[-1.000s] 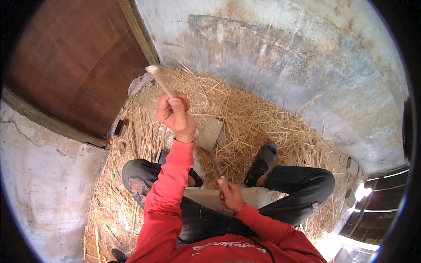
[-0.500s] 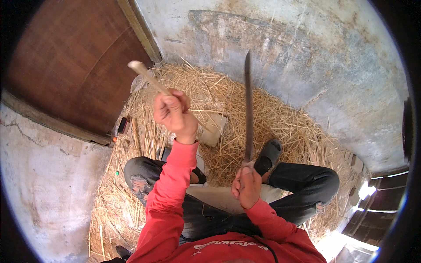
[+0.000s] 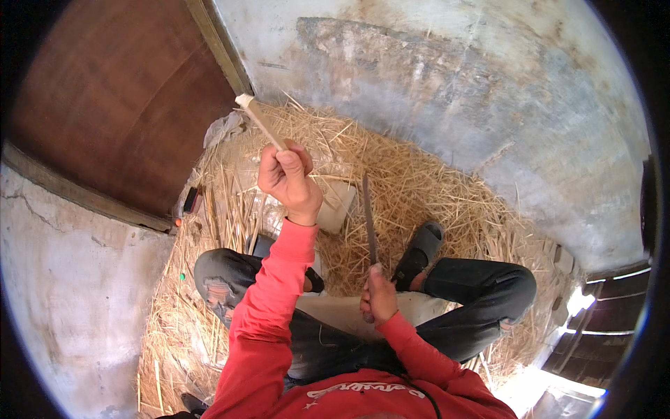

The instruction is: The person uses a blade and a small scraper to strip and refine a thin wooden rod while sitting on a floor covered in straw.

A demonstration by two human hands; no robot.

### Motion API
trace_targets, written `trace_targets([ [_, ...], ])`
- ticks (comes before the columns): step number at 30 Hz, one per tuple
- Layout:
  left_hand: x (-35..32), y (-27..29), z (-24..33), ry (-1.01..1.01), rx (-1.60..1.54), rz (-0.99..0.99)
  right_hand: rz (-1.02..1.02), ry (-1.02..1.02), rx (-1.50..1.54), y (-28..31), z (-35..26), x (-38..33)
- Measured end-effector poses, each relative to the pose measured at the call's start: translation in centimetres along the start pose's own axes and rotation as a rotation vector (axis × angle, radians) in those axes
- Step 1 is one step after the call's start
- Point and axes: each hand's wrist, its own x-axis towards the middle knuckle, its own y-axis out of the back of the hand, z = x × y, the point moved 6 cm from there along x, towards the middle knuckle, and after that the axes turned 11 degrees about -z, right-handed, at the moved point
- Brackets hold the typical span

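Note:
My left hand (image 3: 292, 180) is closed around a pale wooden stick (image 3: 262, 124), held up over the straw. The stick slants toward the far left, and its far end looks whitish and freshly cut. Lower and to the right, my right hand (image 3: 380, 297) grips the handle of a long, dark-bladed machete (image 3: 370, 220). Its blade points away from me, over the straw, apart from the stick. Beneath and between the two hands lies a pale block (image 3: 340, 216), partly covered by straw or shavings.
Loose straw and wood shavings (image 3: 447, 181) cover the floor between my spread legs and a curved, stained wall (image 3: 447, 77). A brown door panel (image 3: 118, 105) stands at the left. Sticks (image 3: 237, 216) lie near my left knee. My dark slipper (image 3: 424, 244) rests beside the blade.
The machete has come down, its tip dropping toward me and left, with my right hand also shifting slightly left. My left hand and the stick have moved a little to the right.

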Motion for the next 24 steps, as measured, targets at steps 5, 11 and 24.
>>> trace_targets([
  [5,0.1,-0.5,0.1,0.005,0.019,-0.006,-0.24,0.484,0.007,-4.4,-7.6,-4.1],
  [11,0.1,-0.6,-0.4,0.026,-0.017,-0.025,-0.175,0.248,-0.317,-1.7,1.7,2.4],
  [24,1.5,2.4,-0.4,-0.001,-0.013,0.063,-0.214,0.471,-0.564,-5.4,-0.6,1.8],
])
